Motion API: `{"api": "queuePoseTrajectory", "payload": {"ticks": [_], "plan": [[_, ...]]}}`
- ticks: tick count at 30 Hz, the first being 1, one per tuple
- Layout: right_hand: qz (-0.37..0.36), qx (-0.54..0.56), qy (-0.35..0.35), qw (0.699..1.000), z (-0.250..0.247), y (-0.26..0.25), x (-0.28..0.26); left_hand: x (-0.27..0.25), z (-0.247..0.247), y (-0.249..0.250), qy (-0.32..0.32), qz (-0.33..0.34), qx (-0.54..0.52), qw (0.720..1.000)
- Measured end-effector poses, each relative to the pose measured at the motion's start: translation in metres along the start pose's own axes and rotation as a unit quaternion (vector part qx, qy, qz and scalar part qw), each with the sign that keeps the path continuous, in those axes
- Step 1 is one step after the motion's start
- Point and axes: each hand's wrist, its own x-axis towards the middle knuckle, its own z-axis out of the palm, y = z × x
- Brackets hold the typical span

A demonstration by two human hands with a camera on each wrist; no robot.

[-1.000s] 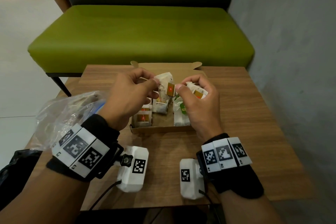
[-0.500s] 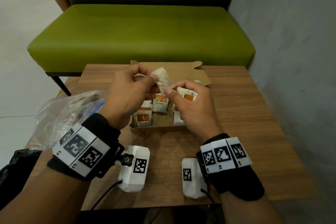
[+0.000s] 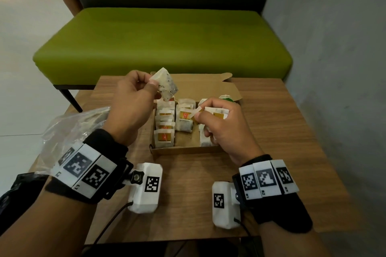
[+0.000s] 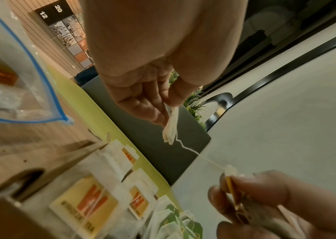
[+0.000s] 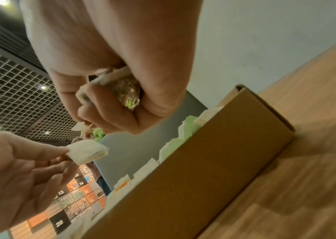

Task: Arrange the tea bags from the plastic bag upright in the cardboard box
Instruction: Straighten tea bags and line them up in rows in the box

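My left hand (image 3: 150, 84) pinches a white speckled tea bag (image 3: 166, 83) by its corner, raised over the back left of the open cardboard box (image 3: 188, 150). In the left wrist view, the bag's (image 4: 171, 127) thin string (image 4: 195, 152) runs tight to its yellow tag (image 4: 232, 186). My right hand (image 3: 198, 113) pinches that tag over the box's right half and also grips a bundle of tea bags (image 5: 122, 87) in its curled fingers. Several tea bags (image 3: 165, 129) with orange tags stand upright in rows along the box's left and middle.
The clear plastic bag (image 3: 71, 125) with a blue zip edge lies on the wooden table (image 3: 271, 131) to the left of the box. A green bench (image 3: 167, 44) stands behind the table, and a grey wall (image 3: 334, 69) is close on the right.
My left hand lifted the tea bag up and back. My right hand moved down and right with the tag, drawing the string out between them.
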Motion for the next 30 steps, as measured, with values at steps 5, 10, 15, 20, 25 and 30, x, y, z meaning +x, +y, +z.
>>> {"api": "queuePoseTrajectory", "payload": {"ticks": [5,10,15,20,25,30], "plan": [[-0.020,0.020,-0.035,0.999,-0.001,-0.005,-0.002,0.001,0.000,-0.004,0.002,0.017,0.026,1.000],[0.028,0.008,-0.025,0.999,0.000,-0.002,-0.001,0.000,-0.001,0.007,-0.044,-0.037,-0.090,0.994],[0.084,-0.011,-0.020,0.996,0.002,0.003,0.001,-0.002,-0.006,0.017,-0.064,-0.032,-0.151,0.986],[0.104,-0.028,-0.038,0.993,0.003,0.004,-0.001,-0.008,-0.003,0.023,-0.130,-0.032,-0.195,0.972],[0.116,-0.025,-0.033,0.992,0.005,0.005,0.002,-0.014,0.003,0.023,-0.189,-0.043,-0.211,0.958],[0.114,0.003,-0.011,0.993,0.005,0.006,0.005,-0.019,0.009,0.019,-0.259,-0.042,-0.187,0.947]]}}
